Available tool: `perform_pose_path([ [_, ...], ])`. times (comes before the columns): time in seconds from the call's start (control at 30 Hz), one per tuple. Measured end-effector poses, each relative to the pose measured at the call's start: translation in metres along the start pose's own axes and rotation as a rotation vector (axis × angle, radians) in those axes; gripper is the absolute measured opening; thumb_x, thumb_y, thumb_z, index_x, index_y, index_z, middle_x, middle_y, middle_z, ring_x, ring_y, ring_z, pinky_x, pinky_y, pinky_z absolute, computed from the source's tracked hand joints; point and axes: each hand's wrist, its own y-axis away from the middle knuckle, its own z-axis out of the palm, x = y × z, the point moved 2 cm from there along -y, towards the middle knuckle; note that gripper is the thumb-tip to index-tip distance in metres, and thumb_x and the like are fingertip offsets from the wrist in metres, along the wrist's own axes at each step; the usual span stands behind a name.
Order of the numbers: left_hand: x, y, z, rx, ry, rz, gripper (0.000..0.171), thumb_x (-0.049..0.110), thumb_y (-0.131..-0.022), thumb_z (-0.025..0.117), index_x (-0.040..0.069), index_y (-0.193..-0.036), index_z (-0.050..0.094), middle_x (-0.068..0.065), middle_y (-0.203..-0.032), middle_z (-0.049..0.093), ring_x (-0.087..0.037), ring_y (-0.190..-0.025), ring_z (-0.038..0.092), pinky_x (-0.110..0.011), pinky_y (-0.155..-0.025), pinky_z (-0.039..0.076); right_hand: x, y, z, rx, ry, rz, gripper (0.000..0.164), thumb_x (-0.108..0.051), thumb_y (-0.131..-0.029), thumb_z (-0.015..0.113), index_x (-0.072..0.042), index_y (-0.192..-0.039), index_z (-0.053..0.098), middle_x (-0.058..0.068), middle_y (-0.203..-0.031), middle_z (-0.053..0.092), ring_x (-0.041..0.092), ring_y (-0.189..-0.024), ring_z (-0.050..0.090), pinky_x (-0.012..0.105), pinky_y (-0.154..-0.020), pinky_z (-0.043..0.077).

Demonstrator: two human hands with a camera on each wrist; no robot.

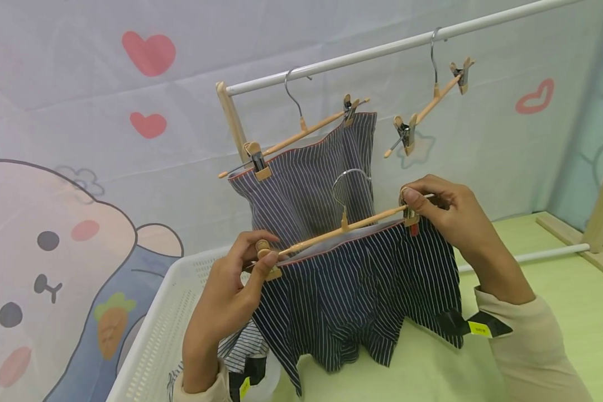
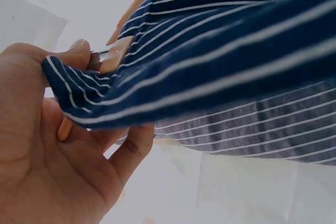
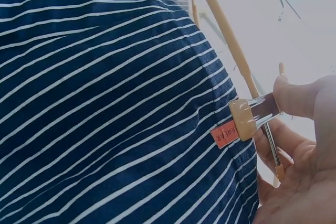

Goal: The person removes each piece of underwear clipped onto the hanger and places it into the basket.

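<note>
Dark blue striped boxer shorts [image 1: 352, 290] hang by their waistband from an orange clip hanger [image 1: 331, 233], held up in front of me. My left hand [image 1: 231, 296] pinches the hanger's left clip [image 2: 116, 55], which bites the waistband's left end. At the other end, my right hand [image 1: 449, 215] grips the right clip [image 3: 244, 119] between thumb and fingers. A small red label [image 3: 224, 134] shows beside that clip. The hanger's metal hook [image 1: 350, 171] points up, below the rail.
A white rail [image 1: 382, 49] carries another hanger [image 1: 306, 131] with striped shorts [image 1: 301, 184] clipped on, and a bare clip hanger [image 1: 434, 103] to its right. At lower left stands a white basket [image 1: 166, 312] with striped cloth [image 1: 243, 349] near it. The tabletop [image 1: 558, 312] is pale green.
</note>
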Motion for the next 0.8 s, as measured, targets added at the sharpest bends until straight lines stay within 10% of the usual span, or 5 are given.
perform_pose_path([
  [0.8, 0.001, -0.005, 0.001, 0.154, 0.103, -0.048, 0.027, 0.018, -0.093, 0.059, 0.010, -0.119, 0.060, -0.007, -0.098, 0.063, -0.013, -0.089, 0.063, -0.038, -0.081, 0.055, -0.013, 0.005, -0.002, 0.038, 0.034, 0.078, 0.024, -0.025, -0.096, 0.054, -0.004, -0.100, 0.067, -0.006, -0.088, 0.058, 0.014, -0.083, 0.055, 0.023, -0.074, 0.042],
])
